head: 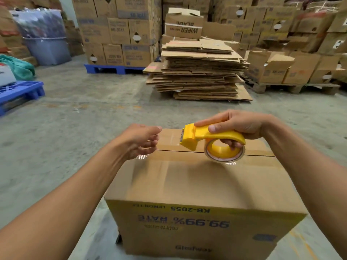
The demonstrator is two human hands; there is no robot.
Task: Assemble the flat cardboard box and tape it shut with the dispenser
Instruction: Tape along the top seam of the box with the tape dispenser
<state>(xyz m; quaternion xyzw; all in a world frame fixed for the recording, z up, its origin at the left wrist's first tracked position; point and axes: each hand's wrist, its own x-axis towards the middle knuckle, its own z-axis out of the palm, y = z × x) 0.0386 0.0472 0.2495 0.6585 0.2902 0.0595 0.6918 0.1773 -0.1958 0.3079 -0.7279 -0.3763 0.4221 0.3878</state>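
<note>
An assembled brown cardboard box [197, 181] stands on the concrete floor in front of me, printed upside down with "99.99% RATE". Its top flaps are folded down and meet at a seam across the far part of the top. My right hand [238, 124] grips a yellow tape dispenser [212, 140] with a roll of clear tape, held just above the seam, blade end pointing left. My left hand [141, 139] hovers over the box's far left corner with loosely curled fingers, holding nothing I can make out. A shiny bit of tape shows on the left edge under that hand.
A tall stack of flattened cardboard [199, 70] lies on the floor behind the box. Stacked cartons on a blue pallet [112, 69] and on wooden pallets [293, 88] line the back. Another blue pallet [18, 94] sits at the left. Bare concrete floor [75, 119] surrounds the box.
</note>
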